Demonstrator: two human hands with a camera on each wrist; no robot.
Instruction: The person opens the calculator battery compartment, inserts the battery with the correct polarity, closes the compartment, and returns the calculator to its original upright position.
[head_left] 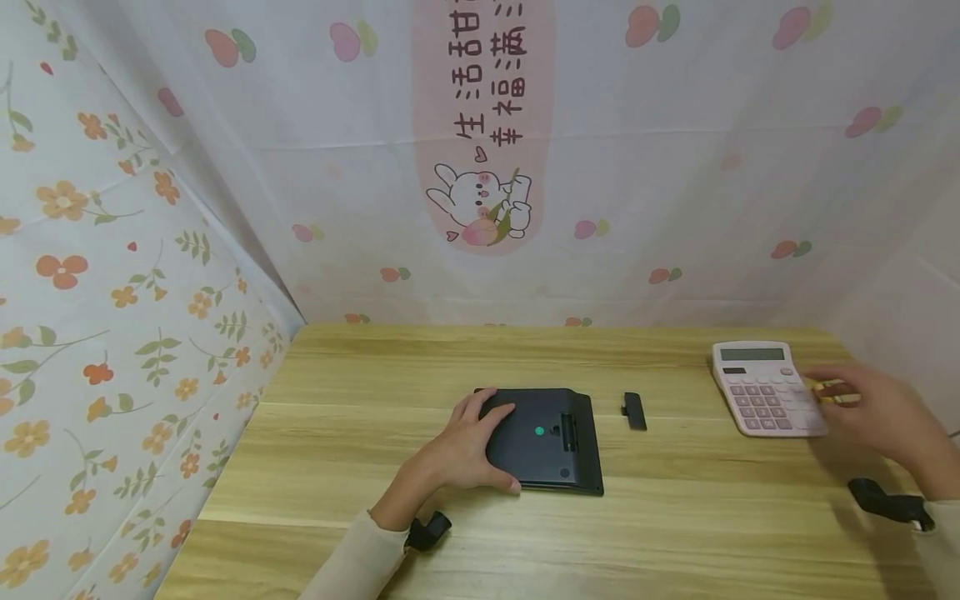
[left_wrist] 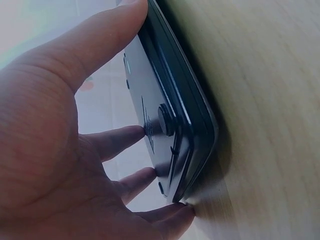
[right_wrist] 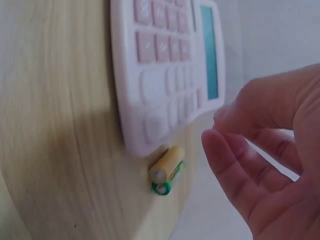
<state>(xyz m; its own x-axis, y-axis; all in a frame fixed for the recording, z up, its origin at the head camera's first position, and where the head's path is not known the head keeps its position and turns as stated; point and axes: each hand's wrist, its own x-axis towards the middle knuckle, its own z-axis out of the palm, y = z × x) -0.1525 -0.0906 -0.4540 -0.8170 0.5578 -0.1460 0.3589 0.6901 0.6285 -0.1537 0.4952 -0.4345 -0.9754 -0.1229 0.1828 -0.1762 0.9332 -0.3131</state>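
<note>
A dark calculator point(head_left: 528, 450) lies face down with its small battery compartment point(head_left: 569, 432) uncovered. My left hand point(head_left: 468, 446) holds it at the left end, thumb at the near edge and the other fingers spread over its back and far corner. The black battery cover point(head_left: 634, 411) rests apart on the table, to its right. My right hand point(head_left: 873, 412) hovers beside the pink calculator point(head_left: 767, 392), close to two batteries point(right_wrist: 167, 167), one of them yellow and one greenish. In the right wrist view the thumb and index fingertips come near each other, with nothing seen between them.
The wooden table point(head_left: 405, 358) ends at the back against a white patterned curtain point(head_left: 675, 183). A flowered curtain point(head_left: 112, 333) hangs along the left side. The pink calculator stands face up near the right end. A black strap mount point(head_left: 429, 532) sits at each wrist.
</note>
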